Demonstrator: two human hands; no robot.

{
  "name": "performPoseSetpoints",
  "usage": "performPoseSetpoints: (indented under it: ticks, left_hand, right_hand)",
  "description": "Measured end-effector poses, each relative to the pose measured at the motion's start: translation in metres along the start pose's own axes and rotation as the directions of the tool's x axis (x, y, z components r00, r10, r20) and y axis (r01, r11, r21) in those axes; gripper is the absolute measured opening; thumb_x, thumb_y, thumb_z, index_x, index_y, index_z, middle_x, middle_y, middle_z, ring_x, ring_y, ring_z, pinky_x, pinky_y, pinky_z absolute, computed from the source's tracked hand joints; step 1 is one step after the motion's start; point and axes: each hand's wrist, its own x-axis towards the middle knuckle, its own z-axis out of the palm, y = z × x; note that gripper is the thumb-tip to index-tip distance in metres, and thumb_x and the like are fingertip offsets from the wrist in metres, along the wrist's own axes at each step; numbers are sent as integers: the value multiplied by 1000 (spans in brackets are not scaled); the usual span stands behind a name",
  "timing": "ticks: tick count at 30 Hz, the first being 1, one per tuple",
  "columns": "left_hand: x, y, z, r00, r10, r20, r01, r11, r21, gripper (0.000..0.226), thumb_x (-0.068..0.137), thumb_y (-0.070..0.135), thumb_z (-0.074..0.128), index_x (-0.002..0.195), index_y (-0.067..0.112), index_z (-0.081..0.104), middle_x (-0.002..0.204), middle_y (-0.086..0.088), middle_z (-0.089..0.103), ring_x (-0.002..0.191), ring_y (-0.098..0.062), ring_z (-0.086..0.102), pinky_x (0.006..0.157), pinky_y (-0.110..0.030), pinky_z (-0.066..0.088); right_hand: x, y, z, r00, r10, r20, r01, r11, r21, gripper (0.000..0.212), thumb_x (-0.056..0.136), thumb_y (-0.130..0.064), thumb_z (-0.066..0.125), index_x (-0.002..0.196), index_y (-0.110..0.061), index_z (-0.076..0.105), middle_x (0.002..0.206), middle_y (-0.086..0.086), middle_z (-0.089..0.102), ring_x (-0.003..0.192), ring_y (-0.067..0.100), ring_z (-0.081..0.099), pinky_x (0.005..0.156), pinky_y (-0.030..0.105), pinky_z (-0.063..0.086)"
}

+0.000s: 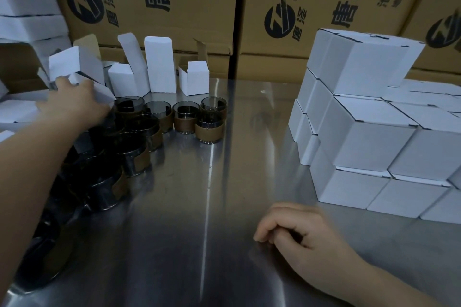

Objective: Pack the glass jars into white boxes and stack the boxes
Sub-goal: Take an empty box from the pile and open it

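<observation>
Several dark glass jars (209, 125) with brown bands stand in rows on the left half of the steel table (224, 207). My left hand (72, 104) reaches to the far left and grips an open white box (74, 63) lying tilted there, its flap under my fingers. My right hand (299, 229) rests on the table near the front right, fingers loosely curled, holding nothing. A stack of closed white boxes (369, 132) rises three layers high at the right.
Several open white boxes (159, 67) stand upright behind the jars. More white boxes (27, 5) pile up at the far left above an open carton (17, 65). Large printed cardboard cartons (287, 7) wall off the back.
</observation>
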Motion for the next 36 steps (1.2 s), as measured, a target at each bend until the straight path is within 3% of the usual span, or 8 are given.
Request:
performPoseSetpoints:
  ticks: [4, 9, 14, 19, 24, 28, 32, 36]
  left_hand:
    - [2, -5, 2, 997, 40, -72, -40, 999, -2, 56, 89, 32, 65, 136, 12, 44, 128, -23, 35, 114, -54, 45, 97, -60, 43]
    - [19, -10, 0, 991, 50, -120, -52, 999, -11, 60, 81, 39, 73, 126, 13, 45, 121, -26, 42, 108, -53, 47, 88, -59, 47]
    - [45, -13, 9, 998, 47, -52, -54, 988, -142, 86, 74, 49, 80, 141, 17, 35, 131, -30, 45, 117, -52, 47, 91, -61, 46]
    - [64, -17, 20, 997, 59, 56, -58, 998, -16, 84, 76, 67, 68, 144, 29, 35, 132, -27, 42, 120, -51, 42, 95, -60, 46]
    - [76, -20, 27, 996, 76, 36, -76, 997, 18, 58, 89, 41, 63, 140, 25, 40, 123, -31, 46, 109, -54, 47, 91, -57, 47]
    - [88, -25, 35, 999, 42, -14, -43, 996, -73, 46, 93, 20, 52, 139, 25, 45, 137, -28, 42, 108, -55, 49, 100, -56, 43]
    - [84, -26, 31, 1000, 6, 10, -4, 984, -178, 53, 90, 18, 49, 140, 34, 43, 143, -26, 34, 99, -59, 52, 97, -60, 47]
    - [70, -18, 19, 999, -38, -3, 36, 971, -237, 57, 85, 30, 53, 140, 39, 43, 146, -25, 30, 99, -59, 53, 95, -58, 50]
  right_hand:
    - [0, 0, 0, 1000, 1, 1, -1, 1000, 3, 40, 68, 11, 46, 72, -22, 67, 72, -13, 62, 65, 11, 61, 57, 33, 48]
    - [0, -2, -1, 1000, -4, 11, 4, 1000, 1, 39, 69, 11, 46, 72, -21, 68, 73, -13, 62, 67, 8, 61, 59, 30, 50]
    - [1, -3, -2, 1000, -10, 24, 10, 1000, -7, 38, 70, 12, 47, 74, -19, 69, 74, -18, 61, 69, 2, 60, 64, 18, 46]
    - [2, -2, -3, 999, -34, 28, 34, 999, -14, 41, 69, 14, 47, 74, -19, 69, 76, -21, 58, 68, -1, 59, 64, 15, 45]
    - [2, -2, -3, 998, -48, 44, 50, 998, -35, 42, 68, 16, 48, 75, -19, 69, 76, -17, 60, 69, -4, 57, 64, 12, 42]
    - [2, -1, -3, 997, -55, 46, 57, 998, -42, 42, 68, 16, 49, 75, -21, 68, 76, -16, 61, 69, -2, 58, 64, 12, 42]
    - [2, -2, -3, 997, -61, 50, 62, 997, -36, 40, 68, 16, 48, 75, -18, 69, 77, -16, 62, 71, -2, 58, 66, 13, 44]
    - [1, -4, -3, 998, -41, 56, 42, 999, -25, 38, 69, 14, 48, 75, -17, 69, 77, -18, 60, 72, -2, 58, 67, 13, 43]
